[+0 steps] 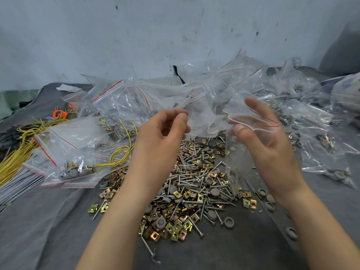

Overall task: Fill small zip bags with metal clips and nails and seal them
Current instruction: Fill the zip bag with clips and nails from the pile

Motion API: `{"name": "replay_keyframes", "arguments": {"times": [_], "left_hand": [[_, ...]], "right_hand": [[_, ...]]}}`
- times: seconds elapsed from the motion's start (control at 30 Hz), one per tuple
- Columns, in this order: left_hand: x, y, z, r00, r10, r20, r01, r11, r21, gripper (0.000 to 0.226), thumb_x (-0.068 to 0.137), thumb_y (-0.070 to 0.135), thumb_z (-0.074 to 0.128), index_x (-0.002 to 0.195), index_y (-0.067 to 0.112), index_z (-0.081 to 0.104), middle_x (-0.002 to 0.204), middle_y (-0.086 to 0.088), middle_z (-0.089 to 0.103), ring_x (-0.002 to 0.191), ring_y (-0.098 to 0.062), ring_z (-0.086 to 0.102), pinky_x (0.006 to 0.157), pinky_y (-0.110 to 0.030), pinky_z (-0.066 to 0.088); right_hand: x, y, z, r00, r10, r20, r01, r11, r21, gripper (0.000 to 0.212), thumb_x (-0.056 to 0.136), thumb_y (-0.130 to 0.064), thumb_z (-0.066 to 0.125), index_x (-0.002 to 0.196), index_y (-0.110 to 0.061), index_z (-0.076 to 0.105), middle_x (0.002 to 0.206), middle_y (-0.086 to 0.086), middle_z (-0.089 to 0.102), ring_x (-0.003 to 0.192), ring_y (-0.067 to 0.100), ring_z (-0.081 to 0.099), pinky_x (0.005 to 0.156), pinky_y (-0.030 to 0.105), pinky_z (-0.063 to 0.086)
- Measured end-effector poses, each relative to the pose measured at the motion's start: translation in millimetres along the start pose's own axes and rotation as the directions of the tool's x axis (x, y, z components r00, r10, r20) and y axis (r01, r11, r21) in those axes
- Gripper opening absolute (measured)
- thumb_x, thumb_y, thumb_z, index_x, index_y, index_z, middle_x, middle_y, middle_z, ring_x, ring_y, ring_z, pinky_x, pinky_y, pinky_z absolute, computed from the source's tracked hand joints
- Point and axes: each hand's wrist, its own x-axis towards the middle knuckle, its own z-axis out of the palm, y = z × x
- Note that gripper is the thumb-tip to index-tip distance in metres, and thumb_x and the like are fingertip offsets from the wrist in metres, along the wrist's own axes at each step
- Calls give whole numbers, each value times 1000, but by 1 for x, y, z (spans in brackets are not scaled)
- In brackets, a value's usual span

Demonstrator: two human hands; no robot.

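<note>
Small clear plastic zip bag with a red stripe at the mouth point(255, 124) is up in the air at 2 o'clock from frame centre. My right hand point(270, 149) has it clamped at the mouth between thumb and fingers, and its body hangs down empty as far as I can see. My left hand point(161, 137) is at 10 o'clock with fingers curled and thumb against forefinger. I can't tell whether it pinches the film edge or nothing. Risks: the mouth looks only partly spread, so parts fed from the left could miss and drop. Nail points could pierce the thin film. A shank or clip caught across the zip track would stop the seal. The image is blurred at the right hand, so I judge the grip loose and the bag could slip. The loose pile of silver nails and brass-coloured square metal clips point(194, 191) is at 6 o'clock, directly under the bag. Grey round caps point(211, 214) are mixed in, so a wrong part could get picked. The heap of empty clear bags point(155, 94) is at 12, filled bags point(74, 152) at 9 and yellow wire bundles point(25, 145) beyond them, all on dark grey cloth point(48, 221). Writing: none readable, no brand, only the red stripes.
</note>
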Motion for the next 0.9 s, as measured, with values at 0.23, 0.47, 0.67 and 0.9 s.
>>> {"name": "replay_keyframes", "arguments": {"times": [0.23,0.47,0.67,0.9], "left_hand": [[-1,11,3,996,63,55,-60,997,-48,17,99,27,57,103,27,73,83,7,68,75,-5,62,67,-18,51],[-6,18,8,973,148,177,-166,982,86,16,98,23,59,96,34,70,82,12,69,72,1,61,66,-17,49],[-10,18,12,932,170,321,-237,954,182,14,98,24,59,104,31,70,83,27,68,68,6,60,59,-6,39],[-9,14,9,949,156,274,-208,963,173,15,99,28,57,108,34,67,85,26,65,64,4,57,56,-7,39]], "right_hand": [[-7,1,14,993,-11,119,23,995,-98,54,88,-32,70,138,-34,48,110,-9,69,106,5,66,84,14,50],[-11,7,21,979,-22,204,70,970,-234,57,89,-39,70,141,-42,44,112,-17,66,107,4,65,85,11,49],[-11,6,20,980,-30,197,80,965,-251,57,87,-46,68,139,-49,43,121,-25,64,111,-3,63,88,13,49],[-11,7,18,979,-11,203,65,964,-259,58,89,-41,68,141,-43,43,116,-13,67,112,7,64,95,30,51]]}}
